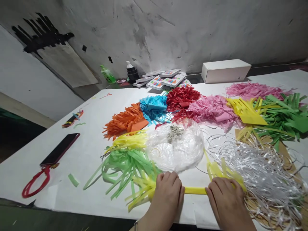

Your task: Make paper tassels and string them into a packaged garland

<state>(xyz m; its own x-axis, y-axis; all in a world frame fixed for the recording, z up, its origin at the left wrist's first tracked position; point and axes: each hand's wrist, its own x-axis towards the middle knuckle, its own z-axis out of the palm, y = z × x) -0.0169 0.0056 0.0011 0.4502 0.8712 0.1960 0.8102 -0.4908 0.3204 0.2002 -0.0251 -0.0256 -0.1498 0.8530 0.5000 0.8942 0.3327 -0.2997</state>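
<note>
Both my hands are closed on a yellow tissue-paper tassel (194, 190) near the front of the table. Its middle is a narrow flat or rolled band stretched straight between them. My left hand (168, 191) grips the left part, with cut yellow strips fanning out past it over a pile of light green paper strips (127, 166). My right hand (225, 197) presses on the right part, where more yellow fringe spreads behind the fingers beside silvery white ribbon strands (262, 166). Beyond the band lies a clear plastic bag (176, 150) with a small greyish bundle of string on it.
Orange (127, 120), blue (154, 107), red (183, 98) and pink fringed paper bundles (211, 110) lie behind the bag. Green fringe (284, 112) is at right. A phone (60, 149) with a red strap lies left. Printed cards (168, 79) and a white box (226, 71) stand by the wall.
</note>
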